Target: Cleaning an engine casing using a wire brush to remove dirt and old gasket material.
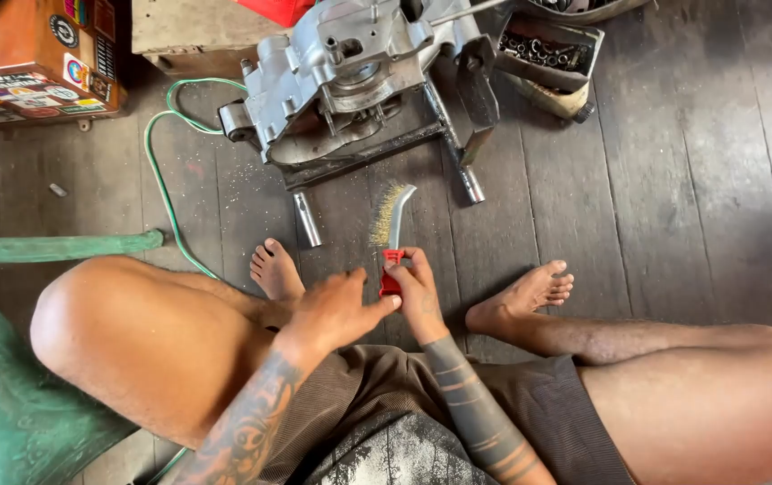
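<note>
A wire brush (392, 224) with a red handle and brass bristles points away from me over the wooden floor. My right hand (417, 292) is closed around its red handle. My left hand (337, 310) rests beside it, fingers curled, its fingertips touching the handle's near end. Just beyond the brush stands a grey metal engine case (350, 67) on a dark steel stand (458, 108). I sit with both bare legs spread, feet flat on the floor on either side of my hands.
A green hose (159, 171) curves across the floor at left. A green plastic chair (8, 395) is at my left. A sticker-covered wooden box (35, 58) sits top left. A tray of sockets (548, 49) lies top right. A metal socket tube (307, 218) lies by my foot.
</note>
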